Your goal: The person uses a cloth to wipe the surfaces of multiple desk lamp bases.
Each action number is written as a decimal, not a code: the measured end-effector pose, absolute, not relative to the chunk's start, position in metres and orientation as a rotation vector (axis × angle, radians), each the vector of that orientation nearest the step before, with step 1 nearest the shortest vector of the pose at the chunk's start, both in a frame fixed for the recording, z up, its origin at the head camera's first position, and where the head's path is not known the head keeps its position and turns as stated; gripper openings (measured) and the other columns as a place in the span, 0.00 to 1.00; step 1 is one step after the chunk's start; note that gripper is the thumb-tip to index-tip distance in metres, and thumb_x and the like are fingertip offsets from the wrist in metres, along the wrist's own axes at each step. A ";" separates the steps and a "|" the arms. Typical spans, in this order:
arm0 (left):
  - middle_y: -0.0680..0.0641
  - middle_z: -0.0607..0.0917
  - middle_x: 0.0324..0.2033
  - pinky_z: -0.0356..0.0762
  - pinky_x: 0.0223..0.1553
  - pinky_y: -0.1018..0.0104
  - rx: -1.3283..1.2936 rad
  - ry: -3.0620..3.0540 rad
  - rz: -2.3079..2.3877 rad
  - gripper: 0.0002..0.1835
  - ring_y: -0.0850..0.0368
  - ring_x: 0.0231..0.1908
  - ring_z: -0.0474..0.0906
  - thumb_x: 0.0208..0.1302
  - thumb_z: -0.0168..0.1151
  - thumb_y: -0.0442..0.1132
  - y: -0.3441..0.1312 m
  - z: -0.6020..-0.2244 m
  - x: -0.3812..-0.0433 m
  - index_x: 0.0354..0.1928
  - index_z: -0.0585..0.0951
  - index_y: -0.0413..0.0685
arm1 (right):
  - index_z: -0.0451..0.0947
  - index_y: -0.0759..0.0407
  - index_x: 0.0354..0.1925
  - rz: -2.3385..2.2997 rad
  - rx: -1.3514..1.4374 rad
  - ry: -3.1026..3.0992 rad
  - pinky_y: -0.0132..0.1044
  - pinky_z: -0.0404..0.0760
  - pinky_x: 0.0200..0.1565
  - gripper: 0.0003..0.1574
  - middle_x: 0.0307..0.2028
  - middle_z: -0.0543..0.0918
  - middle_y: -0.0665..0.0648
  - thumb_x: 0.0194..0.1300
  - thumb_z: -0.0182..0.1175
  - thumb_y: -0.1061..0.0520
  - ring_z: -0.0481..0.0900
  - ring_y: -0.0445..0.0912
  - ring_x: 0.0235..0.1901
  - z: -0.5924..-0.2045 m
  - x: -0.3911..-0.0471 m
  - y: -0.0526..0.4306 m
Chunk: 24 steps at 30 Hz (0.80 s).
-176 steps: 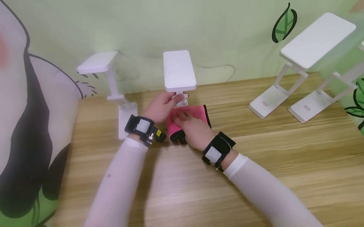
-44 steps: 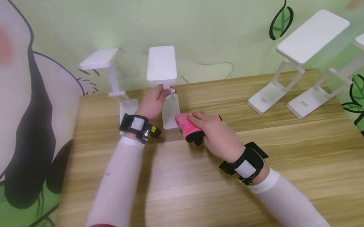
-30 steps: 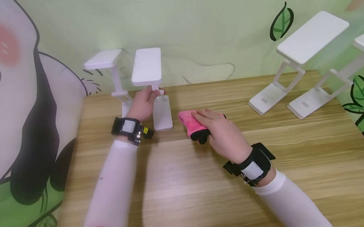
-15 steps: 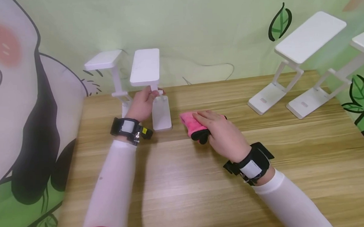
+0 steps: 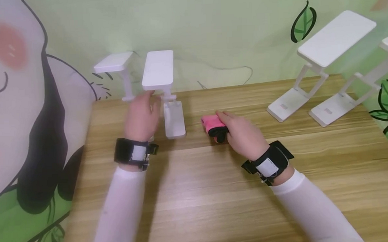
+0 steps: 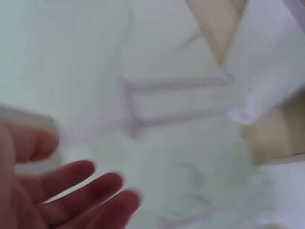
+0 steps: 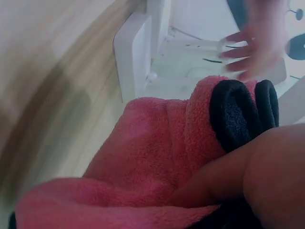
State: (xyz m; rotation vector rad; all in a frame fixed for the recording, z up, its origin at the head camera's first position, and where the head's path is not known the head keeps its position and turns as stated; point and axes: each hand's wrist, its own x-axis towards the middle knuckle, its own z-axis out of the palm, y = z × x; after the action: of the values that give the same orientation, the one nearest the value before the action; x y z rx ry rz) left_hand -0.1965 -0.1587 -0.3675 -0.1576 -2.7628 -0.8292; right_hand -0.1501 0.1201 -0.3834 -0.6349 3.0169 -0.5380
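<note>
Two white folding desk lamps stand on the left of the table. The nearer one (image 5: 174, 120) is upright and free of my fingers. My left hand (image 5: 142, 117) hovers just left of its stem, with fingers loosely spread; in the left wrist view nothing lies between these fingers (image 6: 102, 186). Behind that hand, the base of the leftmost lamp (image 5: 113, 62) is mostly hidden. My right hand (image 5: 246, 135) grips a folded pink cloth (image 5: 213, 122) with black edging, to the right of the nearer lamp. In the right wrist view the thumb presses into the cloth (image 7: 143, 143).
Two more white desk lamps, one (image 5: 289, 103) beside another (image 5: 333, 109), stand at the right rear of the wooden table (image 5: 200, 199). A green painted wall (image 5: 210, 28) rises behind, and a panda mural (image 5: 13, 106) borders the left side.
Over the earlier frames, my left hand shifted the nearer lamp leftward. Since half a second ago it has let go and drawn back left. The right hand has raised the cloth slightly.
</note>
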 end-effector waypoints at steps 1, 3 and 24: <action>0.38 0.82 0.52 0.80 0.46 0.46 -0.173 -2.702 -0.768 0.21 0.44 0.48 0.78 0.76 0.50 0.49 -0.150 -0.362 -0.189 0.59 0.77 0.43 | 0.66 0.61 0.69 -0.516 -0.615 3.030 0.55 0.82 0.47 0.37 0.63 0.74 0.66 0.61 0.55 0.71 0.77 0.60 0.53 -0.382 -0.153 0.121; 0.39 0.84 0.47 0.81 0.40 0.49 -0.280 -2.583 -0.688 0.18 0.46 0.44 0.79 0.71 0.54 0.43 -0.131 -0.352 -0.174 0.56 0.78 0.40 | 0.67 0.64 0.68 -0.464 -0.590 3.069 0.54 0.84 0.40 0.35 0.59 0.77 0.67 0.62 0.56 0.70 0.80 0.60 0.48 -0.378 -0.160 0.121; 0.38 0.80 0.57 0.70 0.63 0.52 -0.598 -2.712 -0.286 0.34 0.46 0.61 0.72 0.54 0.67 0.32 -0.034 -0.375 -0.189 0.65 0.72 0.36 | 0.83 0.62 0.30 -0.303 -0.809 3.398 0.44 0.77 0.15 0.05 0.18 0.80 0.56 0.64 0.63 0.64 0.77 0.48 0.17 -0.366 -0.180 0.090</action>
State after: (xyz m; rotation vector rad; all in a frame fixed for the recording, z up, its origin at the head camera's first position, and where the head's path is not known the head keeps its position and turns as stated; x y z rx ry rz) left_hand -0.1890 -0.0338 -0.3750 -0.5979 -2.7124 -0.2864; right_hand -0.1805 0.0897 -0.3663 -0.8089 3.3981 -0.3034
